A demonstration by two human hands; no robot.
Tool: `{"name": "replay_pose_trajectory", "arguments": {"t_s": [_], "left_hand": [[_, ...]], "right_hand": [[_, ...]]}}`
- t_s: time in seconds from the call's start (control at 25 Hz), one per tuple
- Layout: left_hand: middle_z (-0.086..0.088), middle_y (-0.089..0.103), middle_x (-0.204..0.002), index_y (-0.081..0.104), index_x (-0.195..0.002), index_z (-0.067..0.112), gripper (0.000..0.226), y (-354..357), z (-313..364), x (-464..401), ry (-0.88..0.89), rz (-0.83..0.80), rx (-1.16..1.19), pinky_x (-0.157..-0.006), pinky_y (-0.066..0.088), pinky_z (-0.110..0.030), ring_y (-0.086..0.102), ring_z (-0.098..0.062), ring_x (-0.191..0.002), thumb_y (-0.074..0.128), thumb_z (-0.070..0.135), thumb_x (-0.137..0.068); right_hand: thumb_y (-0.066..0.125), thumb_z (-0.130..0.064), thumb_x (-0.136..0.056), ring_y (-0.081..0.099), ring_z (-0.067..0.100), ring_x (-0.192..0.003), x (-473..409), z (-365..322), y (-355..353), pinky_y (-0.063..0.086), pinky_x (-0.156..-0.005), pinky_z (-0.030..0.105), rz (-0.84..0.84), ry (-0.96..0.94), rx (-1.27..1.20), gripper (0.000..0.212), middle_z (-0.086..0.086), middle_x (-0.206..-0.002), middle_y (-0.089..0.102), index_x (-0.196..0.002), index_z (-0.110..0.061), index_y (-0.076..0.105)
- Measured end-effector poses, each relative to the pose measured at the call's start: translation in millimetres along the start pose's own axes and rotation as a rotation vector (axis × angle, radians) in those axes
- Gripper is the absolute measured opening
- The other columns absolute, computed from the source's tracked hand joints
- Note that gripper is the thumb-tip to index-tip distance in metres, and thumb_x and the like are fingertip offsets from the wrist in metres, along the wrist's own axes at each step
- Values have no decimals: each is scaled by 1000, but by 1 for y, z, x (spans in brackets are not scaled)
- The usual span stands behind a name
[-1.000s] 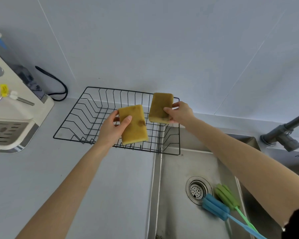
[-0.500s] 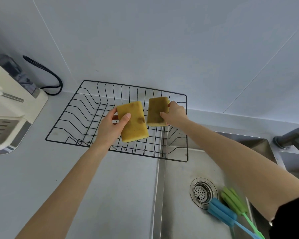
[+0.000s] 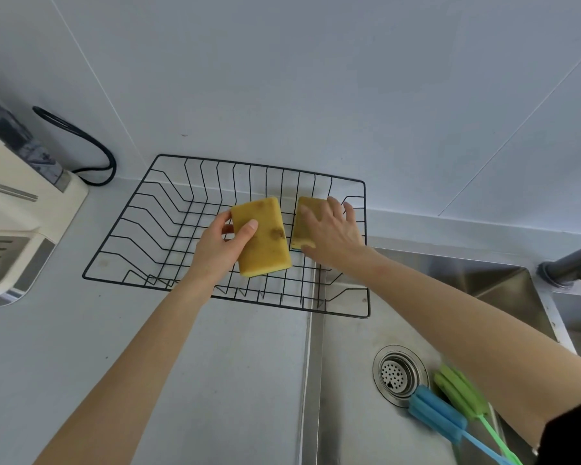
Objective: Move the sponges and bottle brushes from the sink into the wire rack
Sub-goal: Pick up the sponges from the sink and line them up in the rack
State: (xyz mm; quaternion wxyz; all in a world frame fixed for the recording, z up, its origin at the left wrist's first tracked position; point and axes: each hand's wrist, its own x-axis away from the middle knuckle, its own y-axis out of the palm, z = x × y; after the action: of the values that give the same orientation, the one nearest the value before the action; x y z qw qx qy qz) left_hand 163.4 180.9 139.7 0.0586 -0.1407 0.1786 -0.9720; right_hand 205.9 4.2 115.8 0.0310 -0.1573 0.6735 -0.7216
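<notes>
The black wire rack (image 3: 121,217) sits on the counter, its right end overhanging the steel sink (image 3: 346,407). My left hand (image 3: 217,248) grips a stained yellow sponge (image 3: 265,241) by its left edge, tilted just above the rack's middle. A second yellow sponge (image 3: 301,221) lies low in the rack's right part. My right hand (image 3: 331,233) rests palm-down on it with fingers spread, hiding its right half. A blue bottle brush (image 3: 436,416) and a green bottle brush (image 3: 460,394) lie in the sink beside the drain (image 3: 398,374).
A cream appliance (image 3: 14,229) stands at the counter's left edge, with a black cable (image 3: 93,152) looping behind it along the wall. A grey faucet base (image 3: 569,266) sits at the sink's far right. Bare grey counter (image 3: 182,364) lies in front of the rack.
Both hands lowered the sponges toward the rack. My right hand shifted from pinching its sponge's edge to lying flat over it with fingers spread. The left sponge moved slightly right.
</notes>
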Motion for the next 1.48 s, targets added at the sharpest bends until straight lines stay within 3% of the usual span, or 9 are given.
{"name": "replay_pose_trajectory", "arguments": {"t_s": [0.16,0.56,0.64,0.84,1.04,1.28,1.48], "left_hand": [[1,48,-113,42,-131,18,50,-1,0,-9,9,-9,-37,-97,48,-45,51,-19,-103,54,37,-87],[-9,46,-139,35,-136,12,53,22,8,-57,-10,-60,-235,-97,41,-38,46,-28,-124,51,32,-90],[-10,46,-139,35,-136,11,53,29,8,-68,-45,-53,-240,-93,42,-37,46,-29,-124,50,33,-90],[-13,42,-142,29,-139,9,57,46,6,-79,-23,-39,-293,-99,38,-36,42,-29,-128,50,30,-90],[-16,28,-148,12,-145,12,81,50,-4,-72,-3,-177,-459,-110,28,-38,29,-30,-137,61,31,-83],[-12,27,-152,11,-145,13,83,54,-5,-70,38,-194,-435,-112,26,-38,28,-28,-138,63,28,-82],[-8,24,-154,8,-146,14,86,55,-6,-71,39,-241,-428,-113,25,-36,27,-25,-140,63,30,-82]], "right_hand": [[59,-31,-87,10,33,-145,-5,5,13,3,-119,50,-11,-37,129,79,16,-154,20,-149,-22,11],[56,-26,-89,33,30,-136,-7,18,18,6,-120,42,56,-43,34,66,11,-144,34,-146,-23,23],[55,-27,-89,34,30,-135,-8,19,19,7,-120,42,65,-49,27,65,11,-143,35,-146,-23,23],[58,-29,-87,34,33,-134,-8,21,21,9,-119,43,92,-59,-25,66,14,-141,37,-145,-21,28],[55,-33,-87,35,34,-131,-7,21,20,9,-118,43,83,-58,-3,65,14,-141,34,-144,-22,27],[54,-32,-88,37,34,-131,-3,25,14,2,-119,48,89,-122,-70,59,14,-138,40,-142,-19,35],[52,-36,-89,20,27,-142,1,29,14,-5,-117,53,20,-52,-58,64,10,-148,30,-145,-21,26]]}}
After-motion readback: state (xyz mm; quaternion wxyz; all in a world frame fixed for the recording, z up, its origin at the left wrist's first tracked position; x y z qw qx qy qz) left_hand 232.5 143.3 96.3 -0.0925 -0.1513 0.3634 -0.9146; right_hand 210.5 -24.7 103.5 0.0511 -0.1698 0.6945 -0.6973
